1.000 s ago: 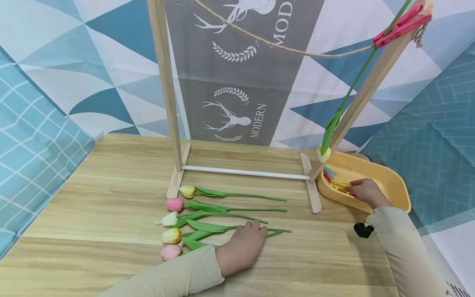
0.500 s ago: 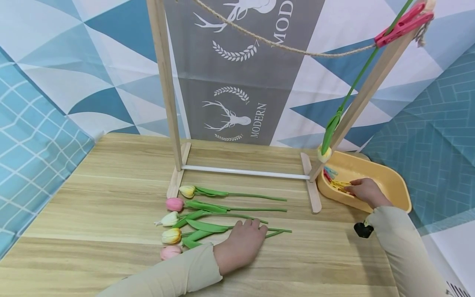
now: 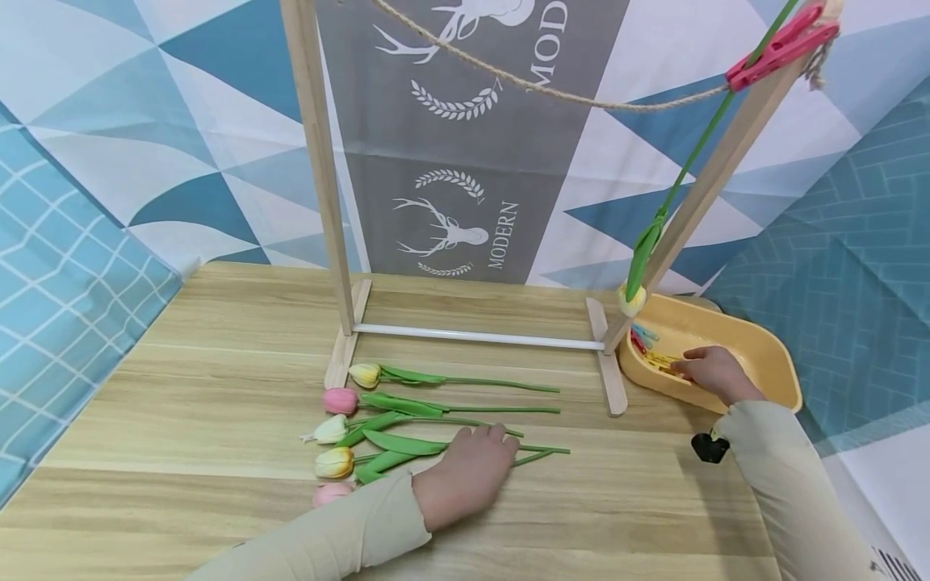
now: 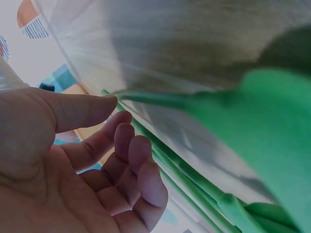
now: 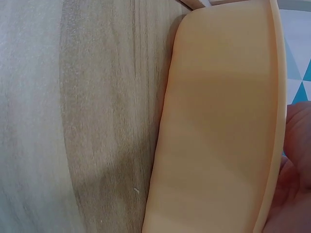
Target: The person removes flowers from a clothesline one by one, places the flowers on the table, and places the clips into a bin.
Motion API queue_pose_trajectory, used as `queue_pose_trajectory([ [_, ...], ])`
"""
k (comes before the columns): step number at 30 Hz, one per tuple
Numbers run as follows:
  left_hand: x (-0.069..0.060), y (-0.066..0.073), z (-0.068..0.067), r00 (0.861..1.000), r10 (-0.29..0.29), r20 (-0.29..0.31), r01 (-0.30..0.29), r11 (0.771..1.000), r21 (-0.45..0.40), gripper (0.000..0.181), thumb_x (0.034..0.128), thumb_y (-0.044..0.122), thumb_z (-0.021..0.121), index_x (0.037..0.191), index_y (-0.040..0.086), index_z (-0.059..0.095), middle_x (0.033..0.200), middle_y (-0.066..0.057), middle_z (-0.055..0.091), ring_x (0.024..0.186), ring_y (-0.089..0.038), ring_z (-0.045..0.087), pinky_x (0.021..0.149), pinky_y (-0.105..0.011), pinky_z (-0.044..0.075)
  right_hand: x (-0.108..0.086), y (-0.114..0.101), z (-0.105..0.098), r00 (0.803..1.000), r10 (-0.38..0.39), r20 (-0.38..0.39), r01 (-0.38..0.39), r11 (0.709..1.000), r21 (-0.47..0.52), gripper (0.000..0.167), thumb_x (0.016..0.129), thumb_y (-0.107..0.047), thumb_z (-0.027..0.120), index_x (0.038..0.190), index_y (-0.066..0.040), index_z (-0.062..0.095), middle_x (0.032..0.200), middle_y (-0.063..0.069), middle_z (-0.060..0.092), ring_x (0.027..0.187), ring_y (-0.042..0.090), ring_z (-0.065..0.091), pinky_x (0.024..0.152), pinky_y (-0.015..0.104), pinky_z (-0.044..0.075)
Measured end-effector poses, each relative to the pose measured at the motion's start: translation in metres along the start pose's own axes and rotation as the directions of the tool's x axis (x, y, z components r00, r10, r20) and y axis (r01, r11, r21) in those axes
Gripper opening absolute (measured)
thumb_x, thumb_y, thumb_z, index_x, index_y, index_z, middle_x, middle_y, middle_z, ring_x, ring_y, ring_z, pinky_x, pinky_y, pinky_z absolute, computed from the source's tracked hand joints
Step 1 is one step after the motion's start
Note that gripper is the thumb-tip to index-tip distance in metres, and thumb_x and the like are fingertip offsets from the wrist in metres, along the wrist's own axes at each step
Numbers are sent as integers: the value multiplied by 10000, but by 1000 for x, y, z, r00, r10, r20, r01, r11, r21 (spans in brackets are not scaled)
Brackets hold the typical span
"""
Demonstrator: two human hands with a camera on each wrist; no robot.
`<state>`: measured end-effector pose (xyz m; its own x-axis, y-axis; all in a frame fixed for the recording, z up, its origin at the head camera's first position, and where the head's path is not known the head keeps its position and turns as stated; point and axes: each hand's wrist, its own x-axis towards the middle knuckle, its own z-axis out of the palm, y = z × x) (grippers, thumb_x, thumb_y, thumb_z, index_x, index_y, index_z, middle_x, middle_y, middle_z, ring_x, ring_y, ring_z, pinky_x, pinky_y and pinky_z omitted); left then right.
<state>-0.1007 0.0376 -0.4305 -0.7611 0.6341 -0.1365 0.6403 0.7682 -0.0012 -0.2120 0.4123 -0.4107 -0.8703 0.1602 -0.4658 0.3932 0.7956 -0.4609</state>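
My left hand point(image 3: 468, 476) rests over the stems of artificial tulips on the wooden table. Loosely bent fingers and the thumb lie beside a green stem point(image 4: 160, 98) in the left wrist view, and I see nothing gripped. A light pink tulip point(image 3: 333, 494) lies partly under the left sleeve; a yellow-orange tulip point(image 3: 334, 462), a white one point(image 3: 332, 429), a pink one point(image 3: 341, 400) and a yellow one point(image 3: 365, 374) lie above it. My right hand point(image 3: 715, 374) reaches into a yellow-orange basket point(image 3: 770, 355), its fingertips at yellow clothespins point(image 3: 661, 361). The basket wall hides those fingers in the right wrist view.
A wooden frame point(image 3: 323, 177) with a white crossbar point(image 3: 472, 335) stands behind the tulips. A rope point(image 3: 538, 85) spans it. At the right post, a red clothespin point(image 3: 781, 52) holds a hanging tulip point(image 3: 643, 250) upside down. Red and blue clothespins point(image 3: 644, 332) lie in the basket.
My left hand has shifted slightly left and down over the stems, and the sleeve covers more of the light pink tulip. The right hand stays at the yellow clothespins.
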Motion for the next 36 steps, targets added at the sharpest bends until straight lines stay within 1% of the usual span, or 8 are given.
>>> queue_pose_trajectory([
  [7,4,-9,-7,999,-10,-36,8,998,-54,203,851,158,607,1051,122,603,913,-25,577,835,-165,582,639,-307,487,-3,-1,-1,1000,1,-29,0,999,49,634,950,-328,483,1327,164,351,1159,276,535,882,214,578,702,264,501],
  [12,11,-21,-18,995,-21,-100,3,983,-183,132,924,224,529,965,121,599,839,-8,553,723,-139,534,566,-273,427,-12,-2,-6,995,-35,-89,46,990,132,640,971,-383,424,1340,136,361,1296,330,441,1026,371,566,795,364,533],
  [16,16,-32,-31,993,-30,-113,-6,951,-308,150,943,219,498,964,110,601,824,5,543,677,-109,475,566,-246,405,-22,-7,-11,982,-94,-165,122,977,175,651,983,-419,366,1349,120,369,1354,349,391,1171,457,479,909,494,472],
  [22,27,-46,-57,982,-106,-155,16,870,-492,180,941,219,495,1010,93,604,853,-11,547,726,-127,502,613,-257,428,-37,-22,-20,945,-122,-303,200,949,245,671,964,-484,351,1378,43,388,1370,272,416,1193,393,466,912,457,466],
  [25,34,-51,-73,971,-147,-190,11,817,-577,170,941,212,494,1015,99,599,868,-3,555,754,-125,516,661,-266,434,-46,-34,-27,914,-115,-388,227,940,255,657,952,-499,371,1377,0,415,1293,177,487,1027,186,575,842,308,499],
  [29,46,-57,-92,950,-208,-232,-12,721,-693,174,940,200,490,1016,90,603,817,5,561,711,-117,510,659,-254,432,-60,-54,-37,844,-112,-524,296,913,280,601,936,-487,431,1326,-33,487,1057,-63,557,777,-85,529,689,112,474],
  [33,59,-62,-108,926,-263,-271,-52,621,-782,177,941,202,486,1017,85,595,818,-1,564,730,-125,512,683,-247,433,-73,-73,-48,761,-116,-638,403,855,326,464,930,-424,496,1241,-86,559,912,-199,563,755,-89,558,666,59,457],
  [36,65,-64,-117,909,-287,-303,-90,573,-815,158,942,194,491,1008,87,586,872,-17,565,784,-146,517,724,-260,438,-83,-86,-55,697,-143,-703,494,806,326,346,931,-357,531,1178,-126,599,888,-207,592,773,-65,592,690,62,465],
])
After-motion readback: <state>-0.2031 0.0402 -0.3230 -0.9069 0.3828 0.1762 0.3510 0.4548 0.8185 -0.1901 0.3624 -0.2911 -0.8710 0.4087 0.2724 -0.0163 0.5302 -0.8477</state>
